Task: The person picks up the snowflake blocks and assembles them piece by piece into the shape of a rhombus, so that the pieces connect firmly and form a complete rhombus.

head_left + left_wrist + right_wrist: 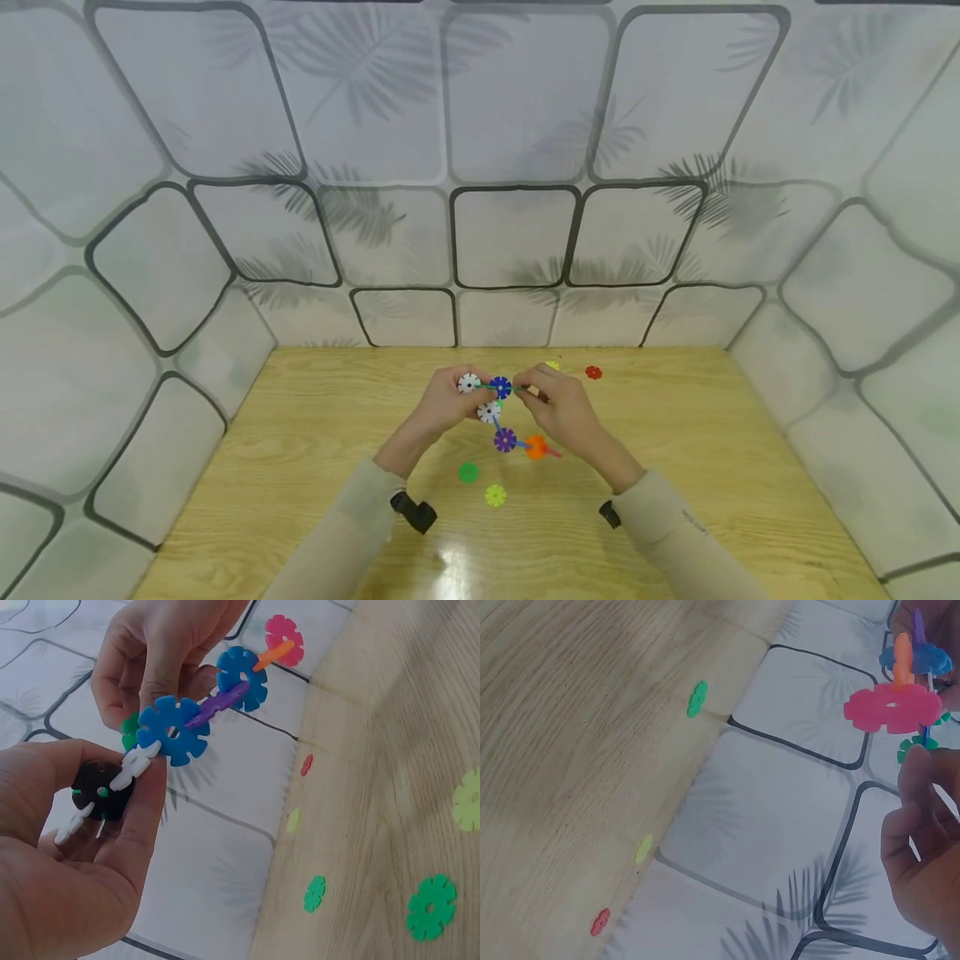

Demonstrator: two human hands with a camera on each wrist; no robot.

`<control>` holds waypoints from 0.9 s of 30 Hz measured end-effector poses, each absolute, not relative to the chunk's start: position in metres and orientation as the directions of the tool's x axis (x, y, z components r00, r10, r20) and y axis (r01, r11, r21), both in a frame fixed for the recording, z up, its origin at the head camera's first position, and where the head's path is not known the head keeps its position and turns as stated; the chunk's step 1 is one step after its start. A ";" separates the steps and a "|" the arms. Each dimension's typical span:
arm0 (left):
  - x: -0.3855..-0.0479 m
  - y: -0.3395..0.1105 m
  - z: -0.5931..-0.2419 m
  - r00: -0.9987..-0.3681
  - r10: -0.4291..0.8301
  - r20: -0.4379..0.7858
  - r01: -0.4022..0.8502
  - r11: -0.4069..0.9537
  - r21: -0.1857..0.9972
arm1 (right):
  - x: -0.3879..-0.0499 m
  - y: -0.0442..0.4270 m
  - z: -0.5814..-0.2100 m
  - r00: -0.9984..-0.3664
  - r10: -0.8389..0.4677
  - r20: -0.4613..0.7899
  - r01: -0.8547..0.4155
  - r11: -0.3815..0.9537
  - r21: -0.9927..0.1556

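Observation:
Both hands hold a chain of slotted plastic snowflake discs above the table. My left hand (pixel 441 406) grips its near part, around a white disc (pixel 469 383) and a second white one (pixel 489 412). Between the hands sits a dark blue disc (pixel 500 387). With thumb and fingertips, my right hand (pixel 567 410) pinches a green disc (pixel 916 748) seen nearly edge-on at the dark blue one. The other branch hangs free: a blue disc (pixel 174 729), a purple disc (pixel 505 440), another blue disc (pixel 241 679), an orange disc (pixel 536 447) and a pink disc (pixel 892 709) at the end.
Loose discs lie on the wooden table (pixel 330 433): a green one (pixel 468 473) and a yellow-green one (pixel 495 496) nearer me, a red one (pixel 593 372) and a yellow one (pixel 552 365) at the back. Patterned cloth walls (pixel 517 237) enclose the table's back and sides.

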State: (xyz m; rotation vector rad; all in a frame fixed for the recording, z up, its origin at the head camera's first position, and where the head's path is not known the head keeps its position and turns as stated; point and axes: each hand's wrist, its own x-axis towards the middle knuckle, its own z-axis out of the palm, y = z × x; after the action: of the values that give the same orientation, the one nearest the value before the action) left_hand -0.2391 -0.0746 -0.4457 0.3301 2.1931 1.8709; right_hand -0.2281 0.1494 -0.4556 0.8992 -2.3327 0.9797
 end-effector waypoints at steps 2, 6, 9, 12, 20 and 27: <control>-0.239 -0.075 -0.447 -0.942 0.333 -0.046 0.005 0.149 0.989 | -0.227 0.151 -0.455 -0.700 -0.400 0.591 -0.703 0.534 -0.470; -0.239 -0.076 -0.448 -0.928 0.367 -0.060 0.000 0.160 0.987 | -0.227 0.154 -0.455 -0.722 -0.409 0.559 -0.686 0.529 -0.500; -0.241 -0.076 -0.449 -0.914 0.401 -0.061 0.011 0.173 0.985 | -0.227 0.156 -0.456 -0.725 -0.415 0.549 -0.684 0.522 -0.510; -0.241 -0.075 -0.449 -0.901 0.432 -0.046 0.042 0.191 0.981 | -0.228 0.156 -0.456 -0.721 -0.432 0.542 -0.690 0.514 -0.509; -0.239 -0.073 -0.445 -0.888 0.460 -0.016 0.116 0.256 0.960 | -0.228 0.152 -0.458 -0.705 -0.463 0.537 -0.708 0.500 -0.499; -0.240 -0.073 -0.448 -0.901 0.435 -0.010 0.122 0.274 0.954 | -0.223 0.154 -0.452 -0.754 -0.433 0.494 -0.656 0.530 -0.538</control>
State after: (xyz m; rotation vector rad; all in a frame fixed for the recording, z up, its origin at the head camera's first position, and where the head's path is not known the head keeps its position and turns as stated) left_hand -0.2399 -0.0731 -0.4479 0.5127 2.2782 1.6675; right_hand -0.2230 0.1539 -0.4518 0.9071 -2.4717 1.0557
